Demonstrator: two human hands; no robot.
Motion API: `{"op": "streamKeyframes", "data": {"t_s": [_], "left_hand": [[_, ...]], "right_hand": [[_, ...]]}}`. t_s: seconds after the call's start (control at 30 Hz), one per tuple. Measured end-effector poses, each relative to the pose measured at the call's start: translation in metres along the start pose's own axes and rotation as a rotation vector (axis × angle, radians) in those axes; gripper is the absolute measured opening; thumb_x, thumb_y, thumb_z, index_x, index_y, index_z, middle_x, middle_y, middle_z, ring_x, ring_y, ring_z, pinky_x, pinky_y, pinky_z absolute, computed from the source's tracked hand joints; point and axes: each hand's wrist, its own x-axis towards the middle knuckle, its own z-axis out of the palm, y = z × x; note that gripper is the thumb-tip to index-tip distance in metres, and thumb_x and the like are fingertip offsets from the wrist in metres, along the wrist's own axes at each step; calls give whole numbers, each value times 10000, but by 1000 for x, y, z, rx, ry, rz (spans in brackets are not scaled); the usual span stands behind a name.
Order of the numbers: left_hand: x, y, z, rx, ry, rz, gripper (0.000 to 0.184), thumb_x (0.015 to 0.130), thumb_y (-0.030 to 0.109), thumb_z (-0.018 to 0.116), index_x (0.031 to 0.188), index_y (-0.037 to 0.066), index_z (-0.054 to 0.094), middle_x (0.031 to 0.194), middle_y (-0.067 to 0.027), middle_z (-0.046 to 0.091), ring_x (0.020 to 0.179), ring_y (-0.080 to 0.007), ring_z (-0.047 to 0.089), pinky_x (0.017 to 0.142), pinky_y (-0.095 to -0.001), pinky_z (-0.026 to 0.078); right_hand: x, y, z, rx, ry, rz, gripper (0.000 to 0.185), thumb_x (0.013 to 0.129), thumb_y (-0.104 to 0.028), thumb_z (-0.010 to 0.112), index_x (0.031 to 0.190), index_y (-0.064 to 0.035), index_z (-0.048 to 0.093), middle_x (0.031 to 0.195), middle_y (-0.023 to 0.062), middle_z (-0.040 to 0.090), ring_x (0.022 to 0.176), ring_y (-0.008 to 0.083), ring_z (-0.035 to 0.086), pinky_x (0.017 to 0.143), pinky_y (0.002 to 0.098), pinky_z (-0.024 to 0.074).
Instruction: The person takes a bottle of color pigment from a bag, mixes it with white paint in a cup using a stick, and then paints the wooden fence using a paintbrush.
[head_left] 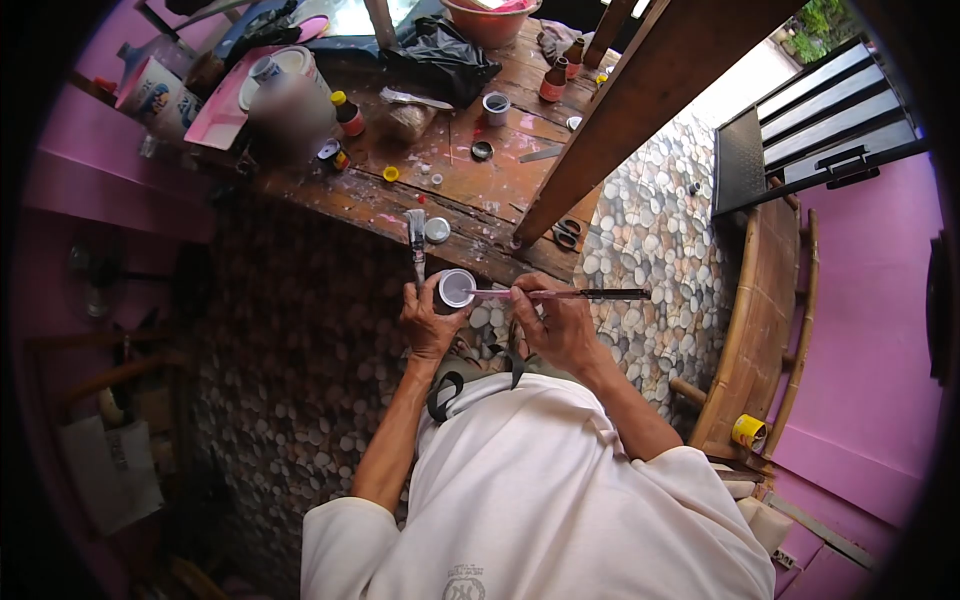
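Observation:
My left hand is closed around a small round paint can with pale grey-lilac contents. The same hand grips a flat paintbrush, its grey bristles pointing up and away from me. Pinched in my right hand is a slim stick, pinkish toward the can and dark at the far right. Its left end reaches over the can's mouth; whether it touches the contents I cannot tell. A round pale lid lies on the table edge just beyond the brush.
The paint-stained wooden table carries an open can, brown bottles, scissors and a black plastic bag. A wooden post rises at its right corner. A bamboo bench stands to my right.

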Motion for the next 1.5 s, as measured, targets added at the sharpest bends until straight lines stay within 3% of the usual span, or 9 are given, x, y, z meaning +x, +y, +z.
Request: {"op": "streamKeyframes", "data": {"t_s": [0.43, 0.5, 0.83, 0.93, 1.03, 1.13, 1.23, 1.33, 1.5], "left_hand": [[1, 1, 1, -36, -19, -15, 672, 553, 284, 908, 1137, 131, 613, 961, -145, 569, 833, -362, 619, 692, -445, 522], [1, 1, 1, -51, -20, -22, 672, 552, 284, 908, 1136, 130, 613, 961, -145, 569, 834, -362, 618, 695, -445, 523], [1, -1, 2, -32, 3, -4, 646, 560, 270, 904, 1118, 120, 615, 930, -136, 565, 814, -348, 606, 677, -439, 513], [2, 0, 0, -26, -4, -8, 649, 558, 273, 905, 1117, 120, 614, 931, -135, 565, 814, -348, 605, 675, -440, 512], [2, 0, 0, -19, -5, 1, 653, 554, 274, 905, 1118, 123, 614, 936, -136, 564, 819, -349, 608, 677, -440, 514], [2, -1, 1, -25, -9, 0, 673, 532, 257, 905, 1126, 131, 614, 959, -138, 552, 836, -358, 607, 696, -447, 514], [0, -1, 2, -36, -24, -25, 698, 509, 234, 904, 1135, 136, 612, 977, -140, 541, 850, -368, 605, 715, -453, 512], [1, -1, 2, -32, -34, -38, 702, 507, 230, 904, 1138, 138, 610, 977, -143, 546, 856, -371, 604, 719, -454, 511], [3, -1, 2, -45, -11, -5, 654, 533, 224, 908, 1107, 117, 614, 978, -145, 580, 853, -358, 612, 711, -447, 525]], "right_hand": [[5, -6, 7, -19, 15, -131, 88, 907, -99, 615, 943, -22, 591, 816, 149, 621, 721, 342, 635, 612, 414, 499], [5, -9, 5, -33, -27, 29, 98, 910, -101, 612, 960, -19, 592, 826, 153, 625, 720, 351, 630, 615, 418, 495], [3, -1, 5, 30, -58, 55, 90, 919, -102, 602, 950, -18, 587, 823, 155, 619, 721, 361, 626, 617, 417, 495], [3, -1, 4, -84, 36, -36, 98, 932, -112, 586, 948, -16, 590, 834, 162, 619, 743, 362, 626, 631, 418, 493], [4, -3, 2, 42, -81, 30, 106, 933, -117, 587, 938, -11, 590, 837, 162, 620, 755, 364, 626, 642, 421, 494], [7, -3, 6, 122, -73, 32, 156, 990, -154, 549, 974, -2, 581, 681, 99, 587, 501, 183, 583, 493, 336, 469], [9, 2, 7, -120, 101, -205, 160, 986, -155, 553, 978, 2, 581, 697, 113, 591, 486, 201, 587, 524, 347, 482], [4, 0, 3, -96, 4, -83, 157, 987, -156, 551, 982, -2, 584, 702, 108, 594, 500, 205, 602, 516, 345, 478], [8, -2, 6, 5, -28, -99, 155, 988, -159, 553, 979, -9, 592, 691, 90, 594, 499, 200, 607, 496, 339, 474]]}}
